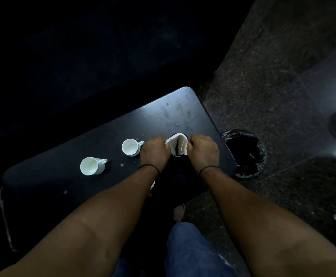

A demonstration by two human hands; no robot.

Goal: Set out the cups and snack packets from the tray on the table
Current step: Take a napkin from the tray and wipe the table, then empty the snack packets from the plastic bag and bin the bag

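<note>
Two white cups with handles stand on the dark table [183, 108]: one cup [132, 147] just left of my left hand, another cup [92, 165] further left and nearer. My left hand [154, 151] and my right hand [202, 149] each pinch a side of a white folded paper napkin or packet [178, 143]. It sits in or over a dark round container, mostly hidden between my hands. No tray is visible.
A bin lined with a black bag [245, 153] stands on the speckled floor just past the table's right edge. Small droplets or crumbs dot the tabletop. A dark seat fills the far side. My blue-trousered leg is below.
</note>
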